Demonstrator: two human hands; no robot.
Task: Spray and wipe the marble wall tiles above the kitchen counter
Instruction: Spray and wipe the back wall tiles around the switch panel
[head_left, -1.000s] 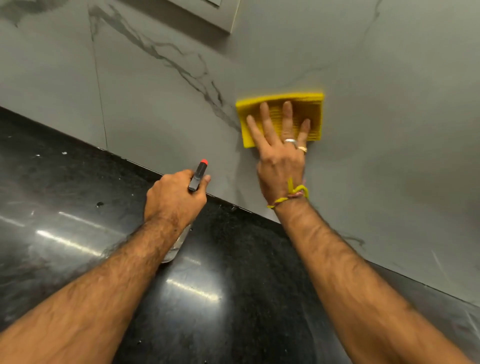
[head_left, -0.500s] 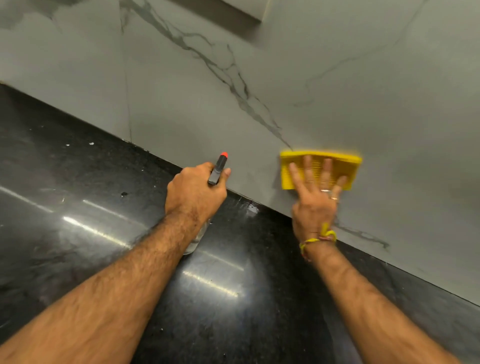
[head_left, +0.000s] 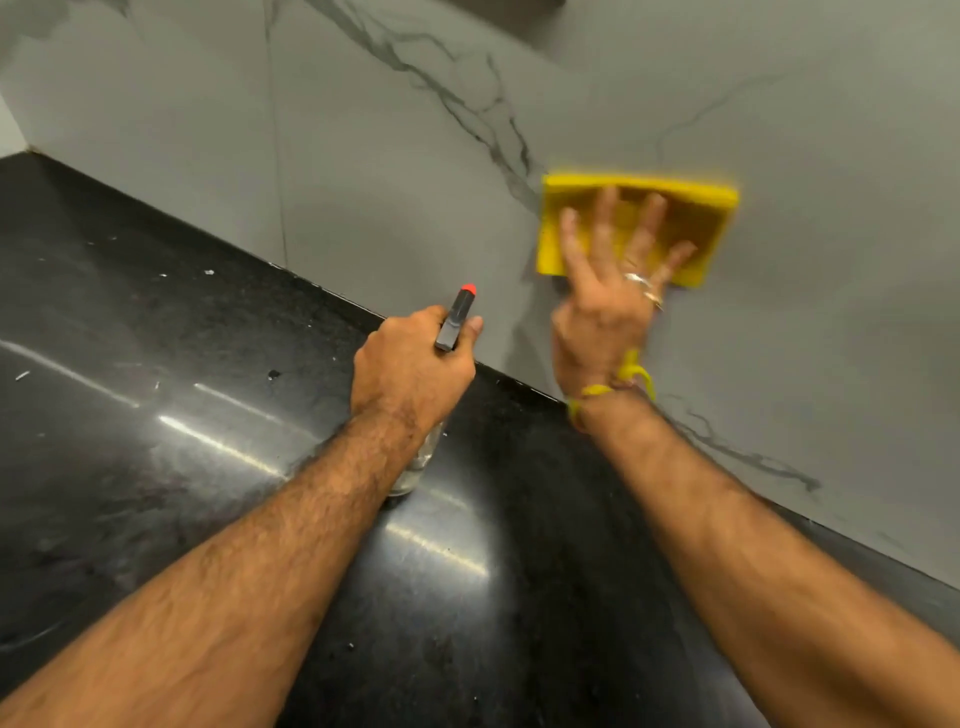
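A folded yellow cloth (head_left: 701, 208) lies flat against the grey marble wall tile (head_left: 363, 182), just right of a dark vein. My right hand (head_left: 608, 291) presses it to the wall with straight, spread fingers; the hand and cloth are motion-blurred. My left hand (head_left: 410, 369) grips a spray bottle (head_left: 457, 317) whose dark nozzle with a red tip points toward the wall. The bottle's clear body shows below my wrist, above the counter.
The glossy black counter (head_left: 156, 415) runs under the wall and carries a few small white specks and light reflections. A vertical tile joint (head_left: 275, 156) sits left of my hands. The wall meets a side wall at the far left.
My right hand has slid the cloth up the wall, away from the counter edge where it was half a second ago. My left hand keeps holding the spray bottle in much the same pose.
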